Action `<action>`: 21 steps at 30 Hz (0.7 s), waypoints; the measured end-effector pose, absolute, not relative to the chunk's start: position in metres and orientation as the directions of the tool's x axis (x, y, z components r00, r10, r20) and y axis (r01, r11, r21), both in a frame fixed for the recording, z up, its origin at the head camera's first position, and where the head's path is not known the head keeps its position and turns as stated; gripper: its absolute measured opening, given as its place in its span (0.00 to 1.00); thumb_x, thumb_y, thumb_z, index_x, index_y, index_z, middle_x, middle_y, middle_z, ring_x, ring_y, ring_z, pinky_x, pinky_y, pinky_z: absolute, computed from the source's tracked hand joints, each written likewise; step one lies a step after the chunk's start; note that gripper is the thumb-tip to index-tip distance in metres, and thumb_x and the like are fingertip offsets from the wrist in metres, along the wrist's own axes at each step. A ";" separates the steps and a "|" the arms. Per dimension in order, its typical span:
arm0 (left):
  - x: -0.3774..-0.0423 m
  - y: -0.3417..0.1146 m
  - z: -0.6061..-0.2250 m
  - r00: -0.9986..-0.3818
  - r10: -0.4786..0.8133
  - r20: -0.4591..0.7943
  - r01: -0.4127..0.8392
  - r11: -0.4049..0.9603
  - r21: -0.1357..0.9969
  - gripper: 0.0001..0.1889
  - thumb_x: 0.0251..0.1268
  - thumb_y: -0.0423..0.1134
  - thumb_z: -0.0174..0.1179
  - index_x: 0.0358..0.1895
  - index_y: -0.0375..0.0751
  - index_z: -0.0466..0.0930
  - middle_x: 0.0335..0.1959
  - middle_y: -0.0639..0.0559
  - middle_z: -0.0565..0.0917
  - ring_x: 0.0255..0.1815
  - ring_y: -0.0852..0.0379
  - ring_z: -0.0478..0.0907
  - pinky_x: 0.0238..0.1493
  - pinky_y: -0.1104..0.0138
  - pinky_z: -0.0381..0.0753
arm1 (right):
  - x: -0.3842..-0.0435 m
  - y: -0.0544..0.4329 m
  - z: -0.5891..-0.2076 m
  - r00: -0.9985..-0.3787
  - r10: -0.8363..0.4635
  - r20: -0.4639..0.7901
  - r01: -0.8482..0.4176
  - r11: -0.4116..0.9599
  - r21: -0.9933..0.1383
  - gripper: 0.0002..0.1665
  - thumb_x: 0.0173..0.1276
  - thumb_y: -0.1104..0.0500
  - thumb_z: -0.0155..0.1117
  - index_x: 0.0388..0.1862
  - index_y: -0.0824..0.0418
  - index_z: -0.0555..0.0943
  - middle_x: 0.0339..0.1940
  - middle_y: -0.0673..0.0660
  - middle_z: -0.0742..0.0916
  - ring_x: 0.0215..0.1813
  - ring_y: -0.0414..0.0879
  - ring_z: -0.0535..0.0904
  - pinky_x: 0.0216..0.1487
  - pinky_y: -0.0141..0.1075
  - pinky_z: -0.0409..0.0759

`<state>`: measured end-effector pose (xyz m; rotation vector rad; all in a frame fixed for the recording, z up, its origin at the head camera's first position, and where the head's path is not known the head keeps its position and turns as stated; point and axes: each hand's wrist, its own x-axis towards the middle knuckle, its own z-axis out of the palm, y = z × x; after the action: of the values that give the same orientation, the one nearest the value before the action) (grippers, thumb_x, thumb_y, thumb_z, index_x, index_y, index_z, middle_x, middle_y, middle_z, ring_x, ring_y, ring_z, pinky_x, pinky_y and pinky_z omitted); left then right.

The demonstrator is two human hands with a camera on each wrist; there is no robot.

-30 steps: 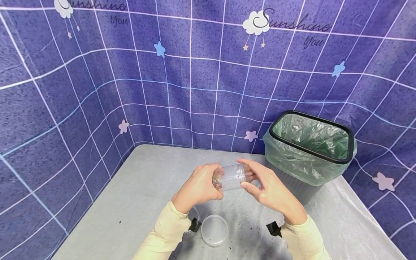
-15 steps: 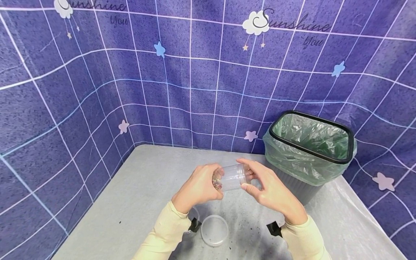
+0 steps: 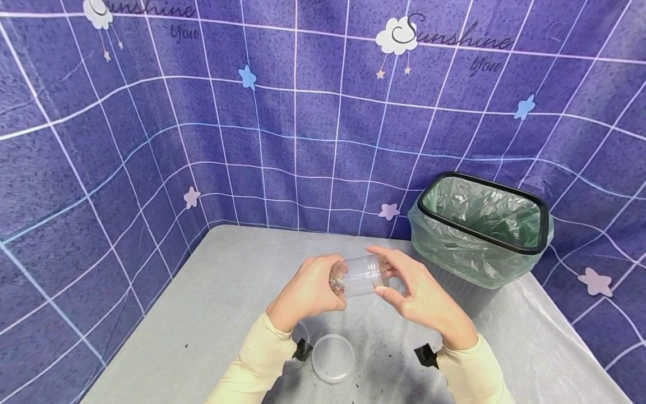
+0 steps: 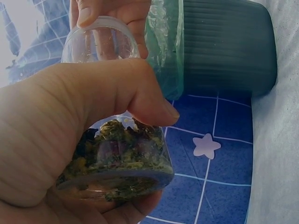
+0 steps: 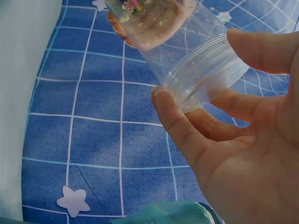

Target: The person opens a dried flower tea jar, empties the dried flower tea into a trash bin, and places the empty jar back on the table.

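Note:
A clear plastic jar (image 3: 359, 275) is held sideways above the table between both hands, its base to the left. My left hand (image 3: 308, 286) grips it round the base end. Dried greenish and yellow flower-like bits (image 4: 121, 151) lie in that end, seen in the left wrist view. My right hand (image 3: 421, 294) holds the ridged mouth end, thumb and fingertips on its rim; the right wrist view shows this rim (image 5: 205, 70) closely. Whether a lid covers the mouth, I cannot tell. Below the hands, a round clear lid or shallow dish (image 3: 333, 358) lies on the table.
A grey bin (image 3: 469, 292) with a green liner bag (image 3: 454, 264) and black rim stands at the right. Another round clear piece (image 3: 303, 332) is partly hidden behind the left wrist. Dark crumbs dot the grey tabletop (image 3: 242, 252). A blue-purple patterned curtain (image 3: 313, 151) surrounds the table.

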<state>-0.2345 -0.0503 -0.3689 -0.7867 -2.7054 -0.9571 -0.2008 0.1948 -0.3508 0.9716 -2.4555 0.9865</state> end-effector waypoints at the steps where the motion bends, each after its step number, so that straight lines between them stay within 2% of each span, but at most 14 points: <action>1: -0.235 -0.050 -0.369 -0.846 0.424 0.322 0.533 0.655 0.536 0.28 0.29 0.36 0.79 0.44 0.49 0.83 0.33 0.61 0.84 0.33 0.62 0.80 0.39 0.65 0.81 | -0.201 0.195 -0.351 -0.714 -0.475 0.514 -0.699 0.530 -0.481 0.45 0.60 0.66 0.73 0.76 0.54 0.70 0.61 0.50 0.83 0.49 0.41 0.84 0.53 0.42 0.84; 13: -0.234 -0.050 -0.368 -0.845 0.428 0.320 0.533 0.651 0.540 0.27 0.29 0.36 0.78 0.43 0.49 0.83 0.34 0.60 0.84 0.34 0.61 0.80 0.40 0.65 0.81 | -0.200 0.195 -0.350 -0.710 -0.491 0.504 -0.704 0.501 -0.503 0.47 0.58 0.70 0.74 0.77 0.54 0.69 0.68 0.55 0.80 0.54 0.45 0.86 0.58 0.45 0.83; 21: -0.234 -0.050 -0.368 -0.845 0.431 0.316 0.534 0.648 0.543 0.27 0.30 0.35 0.78 0.44 0.48 0.83 0.36 0.57 0.86 0.35 0.61 0.81 0.41 0.64 0.82 | -0.202 0.195 -0.351 -0.693 -0.504 0.516 -0.721 0.463 -0.516 0.50 0.56 0.75 0.72 0.77 0.54 0.69 0.69 0.51 0.79 0.62 0.45 0.81 0.61 0.42 0.83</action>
<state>-0.2340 -0.0504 -0.3679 -0.7981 -2.7059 -0.9689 -0.2020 0.1952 -0.3509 1.0456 -2.4244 1.0637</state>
